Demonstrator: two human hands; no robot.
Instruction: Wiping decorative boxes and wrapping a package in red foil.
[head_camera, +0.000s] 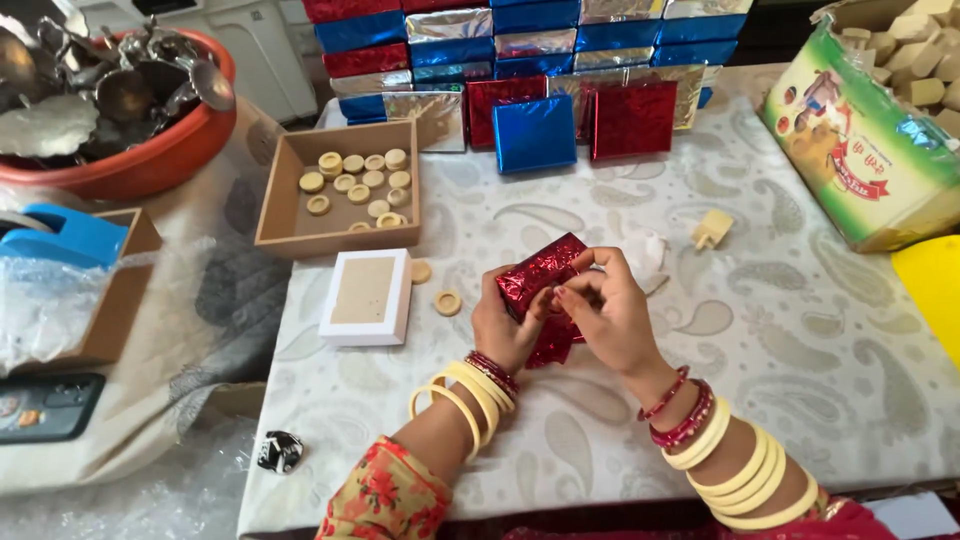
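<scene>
Red glittery foil-wrapped small box (541, 290), tilted near the tabletop's (800, 340) front edge, sits between both hands: left hand (503, 330) clasps it, right hand (605, 315) seemingly pinches its foil

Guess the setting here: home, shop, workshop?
Probably a small gift-packing workbench: stacked shiny red, blue and silver foil-wrapped boxes, an open brown cardboard tray of cream round discs, and both hands wrapping a small red foil box.

Both forearms reach in from the lower edge and meet at the middle. The left hand (505, 325) curls its fingers upward, while the right hand (605, 315) arches over it, fingertips pinched together, wrists bent inward.
</scene>
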